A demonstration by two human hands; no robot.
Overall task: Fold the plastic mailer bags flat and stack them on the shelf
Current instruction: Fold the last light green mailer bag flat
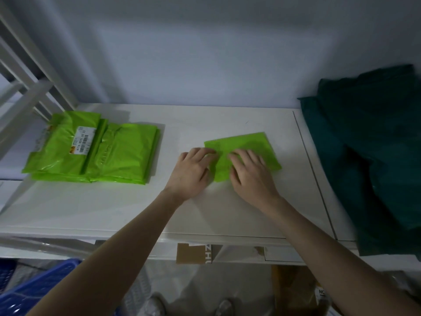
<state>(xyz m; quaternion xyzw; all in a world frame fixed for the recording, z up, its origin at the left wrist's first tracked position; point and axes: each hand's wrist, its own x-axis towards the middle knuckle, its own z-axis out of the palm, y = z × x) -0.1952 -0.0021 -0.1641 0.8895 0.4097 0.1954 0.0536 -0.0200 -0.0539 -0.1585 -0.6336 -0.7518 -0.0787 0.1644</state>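
Green folded mailers (pixel 95 149) already lay stacked left of one mailer (pixel 248 144), which left hand (pixel 191 172) and right hand (pixel 250 174) pressed flat with straightened fingers; stacking it remained.

A single wide-angle head camera looks forward and steeply down over the white shelf (pixel 114 208), close enough that both forearms reach in from the bottom edge. The left hand (pixel 192 173) and right hand (pixel 250 172) sit just below frame centre. Beyond them the wall fills the upper half; below them, past the shelf's near edge, the floor shows.
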